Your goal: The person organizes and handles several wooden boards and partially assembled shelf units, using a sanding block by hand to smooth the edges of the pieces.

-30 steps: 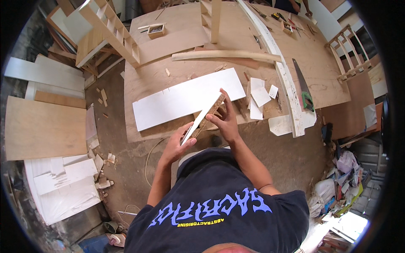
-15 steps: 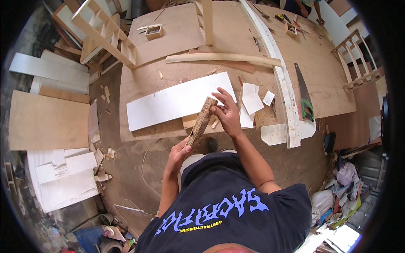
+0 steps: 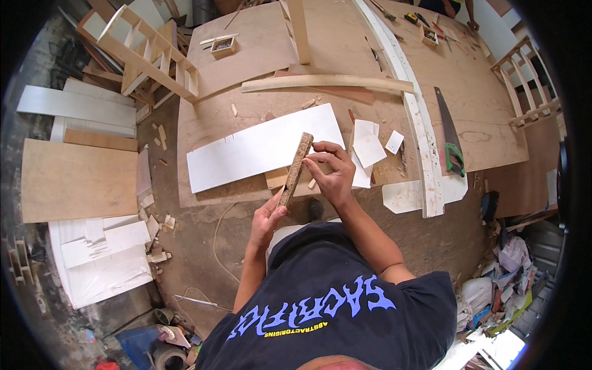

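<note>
I hold a narrow piece of particleboard (image 3: 296, 169) at a slant in front of my chest, its rough, speckled brown edge facing up. My left hand (image 3: 267, 219) grips its lower end, the thumb lying along the side. Near the upper end my right hand (image 3: 335, 176) has its thumb and bent fingers against the right side; some fingertips are hidden behind the piece. Beyond lies a long white board (image 3: 246, 153) on the wooden worktable (image 3: 345, 49), with a small wood block (image 3: 277, 179) partly under its near edge.
White offcuts (image 3: 368, 148) lie right of the board. A green-handled handsaw (image 3: 454, 157) rests past a long white beam (image 3: 425, 160). A curved wooden strip (image 3: 327, 81) crosses the table. Ladder-like wooden frames (image 3: 151, 55) stand far left. Another person's hand (image 3: 473, 24) shows far right.
My right fingers, stretched out before, have bent in toward the particleboard. The piece has tilted slightly more upright, its upper end a little higher. My left hand keeps its grip.
</note>
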A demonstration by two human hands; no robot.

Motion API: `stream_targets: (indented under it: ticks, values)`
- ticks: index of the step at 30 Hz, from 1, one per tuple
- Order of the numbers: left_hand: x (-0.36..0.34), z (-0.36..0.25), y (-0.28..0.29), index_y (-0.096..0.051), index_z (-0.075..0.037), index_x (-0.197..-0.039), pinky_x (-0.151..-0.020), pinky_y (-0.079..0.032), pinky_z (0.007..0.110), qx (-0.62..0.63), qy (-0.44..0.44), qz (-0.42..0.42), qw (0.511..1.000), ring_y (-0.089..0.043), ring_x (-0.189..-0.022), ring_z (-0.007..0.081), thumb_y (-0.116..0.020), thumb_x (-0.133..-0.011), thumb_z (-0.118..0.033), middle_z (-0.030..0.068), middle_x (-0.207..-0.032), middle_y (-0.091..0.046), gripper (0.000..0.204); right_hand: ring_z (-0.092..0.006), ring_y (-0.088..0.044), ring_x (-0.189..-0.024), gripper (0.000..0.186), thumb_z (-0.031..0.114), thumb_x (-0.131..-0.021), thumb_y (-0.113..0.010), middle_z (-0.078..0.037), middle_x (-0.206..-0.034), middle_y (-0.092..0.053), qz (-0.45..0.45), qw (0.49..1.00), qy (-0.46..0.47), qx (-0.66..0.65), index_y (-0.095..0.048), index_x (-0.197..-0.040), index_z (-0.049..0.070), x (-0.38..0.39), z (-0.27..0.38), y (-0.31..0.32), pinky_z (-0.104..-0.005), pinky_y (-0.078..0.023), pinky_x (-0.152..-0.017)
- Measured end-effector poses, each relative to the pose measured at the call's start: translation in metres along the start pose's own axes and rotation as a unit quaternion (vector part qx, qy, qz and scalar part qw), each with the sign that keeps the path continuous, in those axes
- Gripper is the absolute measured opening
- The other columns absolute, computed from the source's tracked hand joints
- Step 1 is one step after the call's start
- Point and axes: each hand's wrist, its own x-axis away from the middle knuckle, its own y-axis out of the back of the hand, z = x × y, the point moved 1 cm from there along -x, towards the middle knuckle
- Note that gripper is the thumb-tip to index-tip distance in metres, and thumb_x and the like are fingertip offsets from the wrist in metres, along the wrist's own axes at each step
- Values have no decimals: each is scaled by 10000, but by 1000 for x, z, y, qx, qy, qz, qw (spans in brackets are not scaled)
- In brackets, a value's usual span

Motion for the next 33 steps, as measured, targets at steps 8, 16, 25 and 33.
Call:
stream_targets:
  ticks: [8, 16, 25, 33]
  values:
    - [-6, -2, 10, -507, 17, -1459, -1124, -363, 338, -76, -1, -18, 997, -527, -1308, 215, -704, -941, -327, 149, -1434, -573, 652, -136, -633, -832, 98, 58, -754, -799, -65, -1140, -655, -1, 999, -31, -27, -765, -846, 62, -7, 3, -12, -255, -545, -643]
    - [-6, 4, 38, -548, -4, -1434, -1048, -439, 318, -64, 5, -28, 998, -579, -1234, 194, -716, -923, -348, 130, -1343, -634, 639, -163, -644, -827, 88, 27, -686, -725, -93, -1138, -603, 2, 1000, -28, 7, -695, -768, 26, -9, 3, -42, -254, -536, -571]
    - [-3, -2, 89, -527, 35, -1420, -976, -509, 368, 75, 26, 15, 997, -632, -1139, 213, -667, -942, -336, 117, -1278, -653, 621, -177, -677, -835, 109, 4, -682, -715, -106, -1155, -590, 0, 1000, -25, 0, -657, -774, 4, -4, 14, -91, -258, -588, -632]
    - [7, -51, 138, -553, 87, -1331, -974, -540, 420, 239, -27, 32, 970, -658, -1133, 284, -610, -956, -345, 198, -1223, -672, 576, -160, -702, -849, 97, -34, -777, -701, -122, -1158, -620, 13, 998, -55, -5, -658, -857, 1, 1, 29, -132, -263, -588, -695]
